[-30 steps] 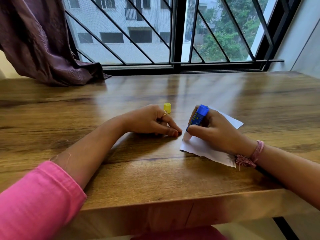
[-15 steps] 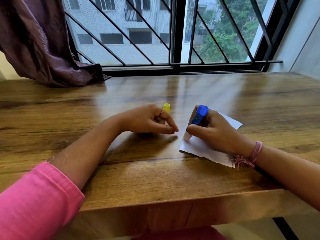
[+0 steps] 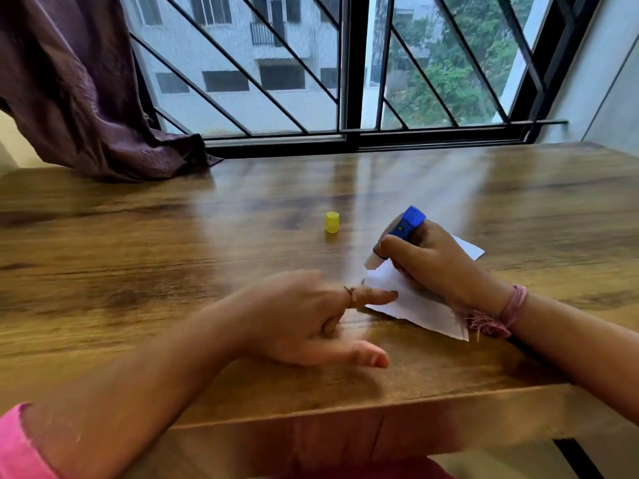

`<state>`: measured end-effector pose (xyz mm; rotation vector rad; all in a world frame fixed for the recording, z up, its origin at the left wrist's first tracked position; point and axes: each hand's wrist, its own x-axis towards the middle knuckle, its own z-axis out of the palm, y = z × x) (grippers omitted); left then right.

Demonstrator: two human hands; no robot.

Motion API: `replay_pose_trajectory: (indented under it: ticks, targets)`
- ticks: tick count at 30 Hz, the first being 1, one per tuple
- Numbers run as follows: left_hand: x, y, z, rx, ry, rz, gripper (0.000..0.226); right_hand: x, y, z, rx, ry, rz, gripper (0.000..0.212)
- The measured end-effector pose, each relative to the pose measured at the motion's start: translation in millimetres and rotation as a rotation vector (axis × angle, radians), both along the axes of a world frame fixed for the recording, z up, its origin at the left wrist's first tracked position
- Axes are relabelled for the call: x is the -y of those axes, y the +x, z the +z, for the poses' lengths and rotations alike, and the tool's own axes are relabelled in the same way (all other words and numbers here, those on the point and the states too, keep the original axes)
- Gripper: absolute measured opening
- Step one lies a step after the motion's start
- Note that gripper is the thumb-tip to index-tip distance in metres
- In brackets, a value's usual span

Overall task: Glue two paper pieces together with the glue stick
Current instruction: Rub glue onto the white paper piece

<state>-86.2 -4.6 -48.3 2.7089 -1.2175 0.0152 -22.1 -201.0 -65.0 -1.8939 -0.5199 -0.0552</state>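
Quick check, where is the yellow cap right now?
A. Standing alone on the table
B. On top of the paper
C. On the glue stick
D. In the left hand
A: the yellow cap stands by itself on the table, apart from both hands, while the right hand holds the uncapped glue stick.

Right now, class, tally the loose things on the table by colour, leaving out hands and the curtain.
Yellow: 1, the cap
Blue: 1, the glue stick
White: 1, the paper
Total: 3

right hand (image 3: 435,267) grips glue stick (image 3: 403,229) on paper (image 3: 411,299); left hand (image 3: 304,319) fingertip touches paper edge
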Motion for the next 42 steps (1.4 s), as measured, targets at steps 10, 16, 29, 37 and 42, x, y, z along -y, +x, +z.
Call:
replay_pose_trajectory:
  ticks: [10,16,29,37,42]
  targets:
    - [11.7,-22.1,-7.6,0.382,0.11,0.005,0.084,10.4,-6.3,11.9,-0.048,0.112,0.014,0.016]
    - [10.9,-22.9,-7.1,0.393,0.149,0.03,0.085,27.2,-9.2,23.5,-0.115,0.185,0.089,0.014]
    - [14.6,-25.5,0.5,0.333,0.174,0.07,0.078,18.7,4.0,4.9,0.105,-0.108,0.041,0.016]
    - [15.0,-24.4,-2.0,0.368,0.156,0.082,0.081,15.1,0.3,6.0,0.185,-0.182,0.016,0.02]
    - [15.2,-23.0,-3.2,0.36,0.153,0.088,0.082,15.9,0.5,5.4,0.207,-0.215,0.035,0.019]
